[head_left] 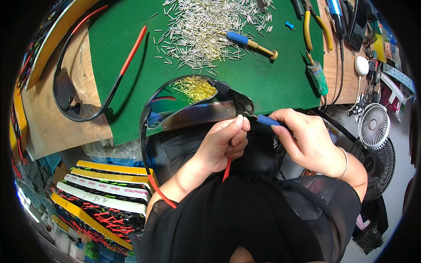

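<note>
My left hand (226, 147) is closed on a pair of black wraparound sunglasses (197, 115), pinching them near the right-hand hinge. Their red-tipped arms hang toward me. In my right hand (302, 136) is a slim blue-handled tool (267, 120), held between thumb and fingers. It points left at the hinge; its tip is too small to tell whether it touches. Small gold-coloured pins (197, 90) lie on the green mat (127, 94), partly seen through the lens. Beyond them spreads a heap of silver pins (206, 33).
Another pair of red-tipped sunglasses (66, 94) lies at the left. On the heap rests a blue-and-brass tool (250, 44). Yellow-handled pliers (308, 30), a green-handled tool (318, 79) and a white fan (374, 126) are at the right. Boxes of glasses (103, 188) stand lower left.
</note>
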A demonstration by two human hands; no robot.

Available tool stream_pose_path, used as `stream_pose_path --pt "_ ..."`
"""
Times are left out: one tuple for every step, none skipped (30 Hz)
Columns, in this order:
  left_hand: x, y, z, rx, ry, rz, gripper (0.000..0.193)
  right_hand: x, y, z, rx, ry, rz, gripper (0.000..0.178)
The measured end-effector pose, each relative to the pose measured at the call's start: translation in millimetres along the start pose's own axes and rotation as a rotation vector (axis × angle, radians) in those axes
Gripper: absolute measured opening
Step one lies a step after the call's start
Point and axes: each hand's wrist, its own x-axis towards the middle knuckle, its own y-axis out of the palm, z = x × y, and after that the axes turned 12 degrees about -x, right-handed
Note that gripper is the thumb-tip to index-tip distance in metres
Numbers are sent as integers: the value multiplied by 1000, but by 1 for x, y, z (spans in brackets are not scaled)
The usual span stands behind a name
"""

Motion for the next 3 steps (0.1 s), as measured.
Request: stream_pose_path --pt "0 0 0 -1 -1 1 23 0 0 0 0 3 -2 11" --pt "0 0 0 -3 -2 3 23 0 -1 1 0 6 -4 11" --pt "0 -1 0 -4 -3 5 23 1 -2 1 0 9 -6 11"
